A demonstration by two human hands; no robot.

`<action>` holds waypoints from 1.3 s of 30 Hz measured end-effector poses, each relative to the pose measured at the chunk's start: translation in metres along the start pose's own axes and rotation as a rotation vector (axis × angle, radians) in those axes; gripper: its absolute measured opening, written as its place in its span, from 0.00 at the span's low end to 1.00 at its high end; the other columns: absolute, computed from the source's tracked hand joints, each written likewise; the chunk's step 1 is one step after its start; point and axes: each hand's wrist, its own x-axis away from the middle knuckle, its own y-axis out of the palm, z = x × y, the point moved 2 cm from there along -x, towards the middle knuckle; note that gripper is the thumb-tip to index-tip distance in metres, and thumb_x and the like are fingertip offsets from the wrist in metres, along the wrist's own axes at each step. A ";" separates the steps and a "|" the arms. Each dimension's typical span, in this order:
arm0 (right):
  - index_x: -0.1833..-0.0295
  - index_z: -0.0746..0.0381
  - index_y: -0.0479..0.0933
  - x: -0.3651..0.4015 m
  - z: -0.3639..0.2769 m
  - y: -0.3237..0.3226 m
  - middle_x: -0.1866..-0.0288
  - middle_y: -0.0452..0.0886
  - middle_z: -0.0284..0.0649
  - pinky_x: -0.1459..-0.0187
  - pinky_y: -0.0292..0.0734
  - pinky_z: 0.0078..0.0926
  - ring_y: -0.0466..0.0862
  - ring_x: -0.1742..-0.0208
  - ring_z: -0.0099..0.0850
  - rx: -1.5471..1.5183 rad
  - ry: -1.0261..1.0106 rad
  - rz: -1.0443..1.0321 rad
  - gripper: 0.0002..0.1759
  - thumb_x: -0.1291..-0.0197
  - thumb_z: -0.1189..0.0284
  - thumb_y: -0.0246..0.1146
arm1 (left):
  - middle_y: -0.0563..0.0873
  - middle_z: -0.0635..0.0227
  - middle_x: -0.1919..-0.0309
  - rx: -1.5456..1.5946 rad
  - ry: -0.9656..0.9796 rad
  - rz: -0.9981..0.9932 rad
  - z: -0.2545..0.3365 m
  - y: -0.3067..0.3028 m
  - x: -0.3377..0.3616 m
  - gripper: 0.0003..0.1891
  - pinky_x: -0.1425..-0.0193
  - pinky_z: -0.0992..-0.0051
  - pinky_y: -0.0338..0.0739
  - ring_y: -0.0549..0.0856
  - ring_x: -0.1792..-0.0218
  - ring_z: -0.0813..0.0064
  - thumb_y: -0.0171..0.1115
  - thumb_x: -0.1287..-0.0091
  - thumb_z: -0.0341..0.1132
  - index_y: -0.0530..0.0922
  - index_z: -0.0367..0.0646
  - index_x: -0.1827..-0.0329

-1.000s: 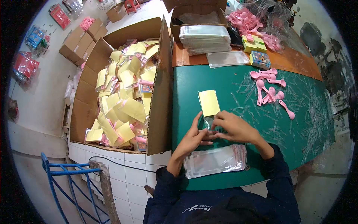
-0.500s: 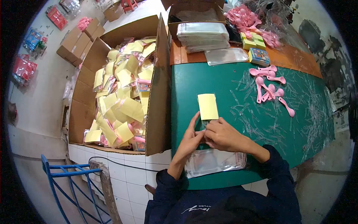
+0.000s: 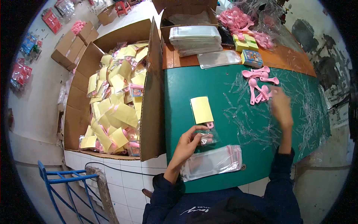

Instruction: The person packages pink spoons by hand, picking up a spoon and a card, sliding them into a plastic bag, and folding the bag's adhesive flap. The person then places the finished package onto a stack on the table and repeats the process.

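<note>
On the green tabletop lies a clear plastic bag [image 3: 208,139] with a yellow card [image 3: 201,110] in its far part. The end of a pink spoon [image 3: 210,125] shows below the card. My left hand [image 3: 189,143] grips the near end of this bag, thumb and fingers closed around the film. Blurred by motion, my right hand [image 3: 280,106] is over at the right, right beside the pile of pink measuring spoons [image 3: 254,87]; its fingers are smeared. Close below my left hand rests a stack of clear bags [image 3: 212,163].
A large cardboard box [image 3: 152,97] full of bagged yellow cards and spoons stands to the left. Clear strips [image 3: 253,127] litter the table's right side. Bag stacks [image 3: 194,39], yellow card blocks [image 3: 246,44] and more pink spoons [image 3: 235,18] sit at the back. A blue metal frame [image 3: 67,182] stands lower left.
My right hand has left the bag and moved right to the spoon pile. The left hand stays at the bag, where a spoon's end now shows. The whole view has shifted slightly.
</note>
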 end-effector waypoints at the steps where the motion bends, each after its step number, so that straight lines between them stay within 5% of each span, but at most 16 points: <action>1: 0.49 0.63 0.71 0.005 -0.023 0.006 0.58 0.73 0.45 0.46 0.71 0.37 0.76 0.53 0.45 0.128 -0.053 0.049 0.20 0.50 0.75 0.63 | 0.83 0.57 0.55 0.012 0.013 -0.005 -0.002 0.001 0.001 0.13 0.53 0.77 0.77 0.83 0.53 0.72 0.39 0.28 0.26 0.72 0.37 0.46; 3: 0.48 0.61 0.70 0.014 -0.086 0.032 0.56 0.72 0.47 0.49 0.72 0.37 0.76 0.52 0.44 -0.290 -0.377 -0.040 0.20 0.50 0.76 0.62 | 0.82 0.58 0.54 -0.003 0.030 -0.021 -0.003 0.001 0.000 0.12 0.51 0.76 0.76 0.83 0.53 0.73 0.40 0.28 0.26 0.73 0.37 0.49; 5: 0.52 0.61 0.71 0.023 -0.116 0.063 0.55 0.71 0.45 0.54 0.74 0.37 0.77 0.54 0.43 -0.365 -0.378 -0.169 0.18 0.51 0.76 0.64 | 0.82 0.59 0.53 0.011 0.026 -0.036 -0.001 -0.001 0.002 0.11 0.49 0.76 0.76 0.82 0.52 0.73 0.41 0.28 0.26 0.73 0.37 0.50; 10: 0.61 0.64 0.72 0.020 -0.112 0.090 0.56 0.71 0.45 0.58 0.76 0.33 0.78 0.57 0.42 -0.505 -0.440 -0.081 0.12 0.52 0.79 0.66 | 0.81 0.61 0.53 0.077 -0.017 -0.008 0.012 -0.010 0.015 0.09 0.48 0.76 0.75 0.82 0.53 0.74 0.46 0.28 0.28 0.71 0.37 0.50; 13: 0.62 0.64 0.72 0.019 -0.108 0.086 0.56 0.71 0.44 0.57 0.76 0.31 0.77 0.57 0.40 -0.643 -0.418 -0.056 0.11 0.51 0.79 0.66 | 0.81 0.62 0.55 -0.003 0.163 0.085 0.005 -0.017 0.010 0.09 0.53 0.77 0.77 0.83 0.55 0.74 0.52 0.31 0.27 0.70 0.38 0.50; 16: 0.63 0.64 0.73 0.017 -0.108 0.084 0.55 0.71 0.44 0.57 0.76 0.30 0.77 0.56 0.39 -0.713 -0.405 -0.076 0.11 0.51 0.78 0.67 | 0.82 0.63 0.57 -0.473 0.236 0.211 0.012 -0.007 0.009 0.10 0.59 0.77 0.78 0.83 0.57 0.75 0.57 0.35 0.25 0.70 0.37 0.52; 21: 0.65 0.65 0.73 0.014 -0.103 0.087 0.53 0.69 0.42 0.56 0.76 0.26 0.77 0.55 0.35 -0.751 -0.383 -0.128 0.10 0.51 0.77 0.68 | 0.81 0.64 0.64 -0.641 0.313 0.309 0.007 -0.017 0.003 0.06 0.61 0.78 0.79 0.84 0.62 0.74 0.62 0.40 0.25 0.75 0.35 0.61; 27: 0.63 0.65 0.74 0.017 -0.098 0.099 0.51 0.67 0.37 0.56 0.76 0.21 0.75 0.54 0.25 -1.144 -0.039 -0.357 0.07 0.43 0.74 0.64 | 0.81 0.65 0.67 -0.566 0.297 0.313 0.007 -0.016 0.002 0.05 0.62 0.77 0.80 0.84 0.65 0.74 0.62 0.40 0.26 0.76 0.35 0.63; 30: 0.62 0.65 0.73 0.017 -0.097 0.108 0.53 0.67 0.37 0.56 0.76 0.20 0.76 0.56 0.23 -1.155 0.050 -0.309 0.06 0.41 0.74 0.62 | 0.81 0.65 0.67 -0.610 0.285 0.326 0.010 -0.013 0.001 0.05 0.63 0.78 0.79 0.84 0.67 0.76 0.63 0.40 0.27 0.76 0.35 0.64; 39: 0.64 0.67 0.70 0.018 -0.105 0.119 0.71 0.80 0.38 0.69 0.78 0.19 0.81 0.70 0.22 -1.186 0.303 -0.225 0.06 0.40 0.77 0.61 | 0.82 0.71 0.75 -0.539 0.105 0.474 0.005 -0.010 -0.002 0.07 0.64 0.82 0.75 0.81 0.69 0.85 0.64 0.39 0.32 0.78 0.36 0.67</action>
